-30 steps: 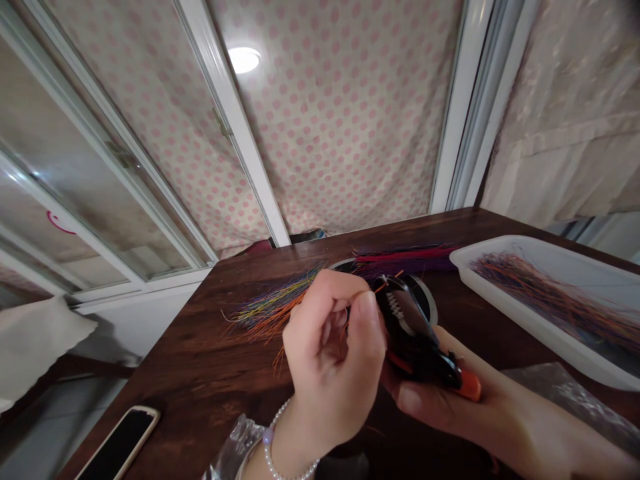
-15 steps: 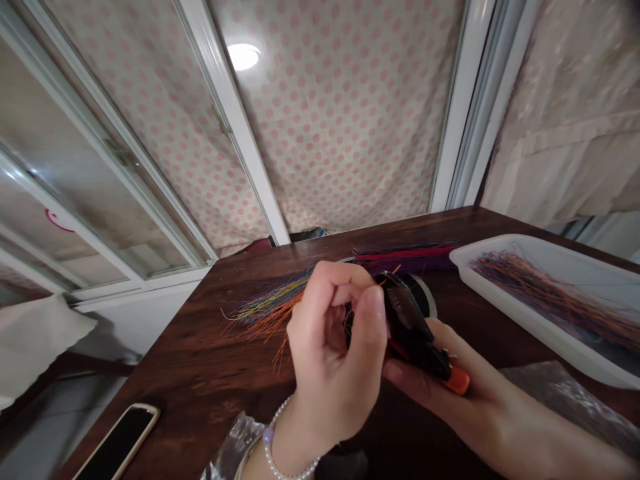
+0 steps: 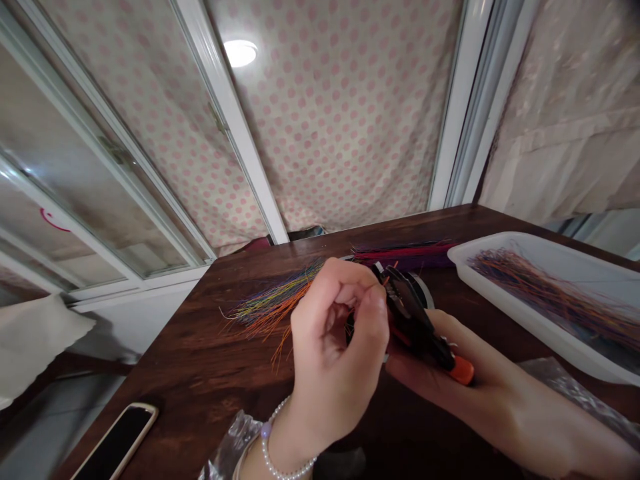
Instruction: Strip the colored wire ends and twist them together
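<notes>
Head cam, the only view: the left hand [image 3: 340, 347] has thumb and fingertips pinched, looks like on a thin orange wire [image 3: 391, 269] whose end pokes out just past the tool head, right beside that pinch. The right hand [image 3: 450, 363] is wrapped around a black tool [image 3: 414, 323] with an orange handle end; can't tell if its jaws are fully closed. Left of the pinch and further out, there's a fan of colored wires [image 3: 280, 300]; right of the tool sits a white tray [image 3: 520, 323] with more strands. Step in hand seems to be working the wire end in the tool, imo. Next move calls for a firm pinch and a controlled squeeze.
</notes>
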Available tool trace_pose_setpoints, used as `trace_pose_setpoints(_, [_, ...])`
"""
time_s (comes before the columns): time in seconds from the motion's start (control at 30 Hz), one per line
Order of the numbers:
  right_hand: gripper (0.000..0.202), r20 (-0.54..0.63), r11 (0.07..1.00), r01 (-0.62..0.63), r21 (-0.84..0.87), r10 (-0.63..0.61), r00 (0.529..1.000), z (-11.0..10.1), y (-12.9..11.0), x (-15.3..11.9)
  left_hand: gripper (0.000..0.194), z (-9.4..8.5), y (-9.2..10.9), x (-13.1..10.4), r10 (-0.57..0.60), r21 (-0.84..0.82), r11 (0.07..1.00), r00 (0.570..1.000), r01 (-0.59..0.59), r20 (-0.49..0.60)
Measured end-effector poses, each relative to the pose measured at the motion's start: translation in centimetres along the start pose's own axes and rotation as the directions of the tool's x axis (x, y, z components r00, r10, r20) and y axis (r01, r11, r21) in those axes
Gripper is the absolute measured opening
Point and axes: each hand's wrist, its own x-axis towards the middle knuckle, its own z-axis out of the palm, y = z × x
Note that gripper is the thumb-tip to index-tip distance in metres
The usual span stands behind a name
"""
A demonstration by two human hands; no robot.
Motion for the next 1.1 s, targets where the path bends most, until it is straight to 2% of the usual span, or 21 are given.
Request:
trace_pose_setpoints(0.13, [0.044,-0.011,1.0,0.015,-0.012,-0.015,1.0,-0.1,-0.4,0.0,0.019,-0.1,-0.1,0.0,-0.009,-0.041,0.999,1.0,0.01,0.02])
trace_pose_setpoints(0.3, [0.043,0.025,0.999,-0.036,-0.019,0.037,0.999,-0.2,-1.3,0.3,0.019,-0.1,-0.2,0.0,-0.002,-0.045,0.999,1.0,0.003,0.028])
trace_pose_setpoints(0.57, [0.056,-0.009,0.998,-0.036,-0.048,0.036,0.999,-0.3,-0.5,-0.1,0.019,-0.2,-0.1,0.1,-0.035,-0.041,0.999,0.999,0.036,0.03])
trace_pose_setpoints(0.83, [0.05,-0.056,0.997,-0.075,-0.011,0.074,0.996,0.0,-1.1,-0.3,0.021,-0.3,0.1,0.2,-0.082,-0.089,0.992,0.996,0.085,0.041])
trace_pose_setpoints(1.1, [0.041,-0.04,0.998,-0.016,-0.066,0.014,0.999,-0.2,-1.2,-0.1,0.019,-0.7,0.1,0.3,-0.077,-0.135,0.987,0.994,0.088,0.082])
